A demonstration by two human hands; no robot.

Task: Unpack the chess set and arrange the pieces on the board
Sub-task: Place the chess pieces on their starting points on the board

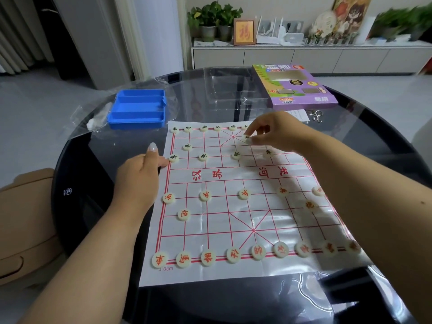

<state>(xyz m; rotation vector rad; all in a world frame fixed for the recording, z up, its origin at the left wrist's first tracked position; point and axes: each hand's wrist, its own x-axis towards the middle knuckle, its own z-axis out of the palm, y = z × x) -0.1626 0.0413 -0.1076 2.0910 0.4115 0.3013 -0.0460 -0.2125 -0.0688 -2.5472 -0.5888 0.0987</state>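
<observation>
A white sheet board (233,220) with a red grid lies on the round glass table. Cream round pieces with red characters (208,257) line its near row, with more red ones further up. Pieces with dark characters (203,156) stand along the far rows. My right hand (273,132) reaches over the far right part of the board and pinches one dark-character piece (246,137) between its fingertips. My left hand (138,176) rests at the board's left edge, a fingertip touching the dark piece (173,157) there, thumb raised.
An empty blue tray (138,108) sits at the far left of the table on a clear plastic bag. A clear plastic insert (233,90) and the purple game box (294,86) lie at the back, with small metal rings (315,115) nearby. A tan stool (25,220) stands to the left.
</observation>
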